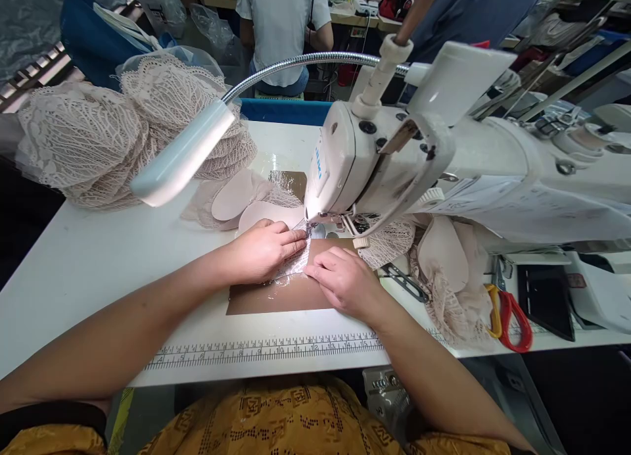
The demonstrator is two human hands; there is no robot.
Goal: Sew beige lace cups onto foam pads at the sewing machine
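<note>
Pale lace lies mid-way across the head view, beneath the sewing machine. The left hand presses it, fingers extended; the right hand, past three o'clock, curls by its edge, any pinch unclear. Stitching seems in hand; next calls for steady guiding. Toward eleven o'clock, a clear bag's contents are indistinct.

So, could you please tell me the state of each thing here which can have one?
Left hand: fingers resting on lace
Right hand: fingers bent, tips at the lace's edge
Lace piece: near the needle, partly covered by hands
Brown sheet: lying flat
Sewing machine: running or stopped, cannot tell
Gooseneck lamp: neck bent
Lace stack: piled up
Scissors: lying down; open or closed, unclear
Flat device: screen dark
</note>
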